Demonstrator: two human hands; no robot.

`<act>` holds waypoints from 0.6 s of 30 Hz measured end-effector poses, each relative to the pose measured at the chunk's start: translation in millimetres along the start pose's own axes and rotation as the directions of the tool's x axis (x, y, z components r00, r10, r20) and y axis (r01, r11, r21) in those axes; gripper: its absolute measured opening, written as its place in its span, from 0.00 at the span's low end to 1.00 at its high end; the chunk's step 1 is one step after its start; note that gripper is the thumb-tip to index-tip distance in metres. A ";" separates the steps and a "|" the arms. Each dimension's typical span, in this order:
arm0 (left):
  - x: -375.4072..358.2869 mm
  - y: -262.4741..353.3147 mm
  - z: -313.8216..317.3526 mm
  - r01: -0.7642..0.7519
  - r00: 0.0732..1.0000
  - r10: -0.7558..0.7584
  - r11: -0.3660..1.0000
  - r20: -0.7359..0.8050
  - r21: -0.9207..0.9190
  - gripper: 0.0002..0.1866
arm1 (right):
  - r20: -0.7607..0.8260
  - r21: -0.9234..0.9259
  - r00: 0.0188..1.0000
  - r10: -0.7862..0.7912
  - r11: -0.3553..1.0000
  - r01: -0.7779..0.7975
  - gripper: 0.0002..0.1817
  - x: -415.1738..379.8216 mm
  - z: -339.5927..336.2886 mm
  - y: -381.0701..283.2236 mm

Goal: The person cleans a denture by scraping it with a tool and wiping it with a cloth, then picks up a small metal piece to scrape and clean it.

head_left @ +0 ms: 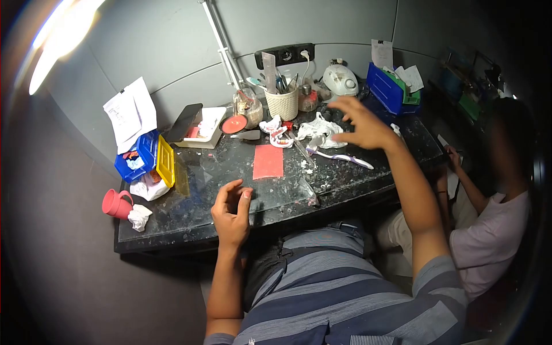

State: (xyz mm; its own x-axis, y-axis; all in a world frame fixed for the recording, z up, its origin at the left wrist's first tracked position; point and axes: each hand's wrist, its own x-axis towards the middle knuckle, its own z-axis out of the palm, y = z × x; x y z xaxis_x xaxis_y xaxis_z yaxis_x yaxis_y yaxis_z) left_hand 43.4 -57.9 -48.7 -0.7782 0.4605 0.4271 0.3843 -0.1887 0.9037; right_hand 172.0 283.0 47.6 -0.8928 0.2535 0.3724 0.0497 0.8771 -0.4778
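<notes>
My left hand [231,214] hovers at the front edge of the dark bench, fingers curved and apart from the thumb, with nothing visible in it. My right hand [366,125] is open, fingers spread, beside a crumpled white cloth or tissue [318,130] and above a purple-and-white toothbrush [348,157]. Between the hands lies a flat pink-red sheet [268,162]. Just behind it sits a dental model [280,138] with pink gums and white teeth. A slim metal tool [301,150] lies right of the model. White crumbs are scattered near the toothbrush.
At the back stand a white tool basket [282,106], a glass jar [248,108] and a white rounded device [341,79]. Blue bins [393,89] are at right. A white box [202,131] and pink mug [117,204] are at left. A seated person [489,230] is at right.
</notes>
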 end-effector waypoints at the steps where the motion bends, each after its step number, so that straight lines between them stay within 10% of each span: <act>1: 0.3 -0.2 -2.0 0.006 1.000 -0.006 1.000 0.007 -0.012 0.13 | 0.090 -0.006 0.996 0.003 1.000 -0.003 0.36 5.9 10.3 -6.8; 4: -1.9 1.4 -3.1 -0.002 1.000 0.002 1.000 -0.006 0.018 0.13 | 0.236 -0.270 0.972 -0.016 0.960 0.081 0.29 38.7 30.1 6.1; 9: -2.4 2.0 -6.1 -0.023 1.000 0.021 0.995 0.016 0.092 0.13 | 0.357 0.025 0.919 0.170 0.981 -0.192 0.10 51.0 3.2 6.3; 12: -4.6 3.5 -4.7 -0.012 1.000 0.013 0.999 -0.016 0.032 0.13 | 0.095 0.224 0.967 0.238 0.941 -0.253 0.06 37.5 -37.0 32.8; 18: -9.6 3.6 -5.2 -0.085 0.996 0.083 0.995 -0.034 -0.058 0.14 | -0.364 -0.536 0.919 0.149 0.774 -0.338 0.21 6.8 -88.8 86.0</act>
State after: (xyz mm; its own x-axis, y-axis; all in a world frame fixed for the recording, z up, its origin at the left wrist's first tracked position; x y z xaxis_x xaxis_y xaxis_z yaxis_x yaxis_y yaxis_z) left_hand 49.7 -67.6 -49.5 -0.7600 0.4138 0.5012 0.4195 -0.2767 0.8645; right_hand 209.9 396.3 79.7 -0.6503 0.5122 0.5609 0.5798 0.8118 -0.0692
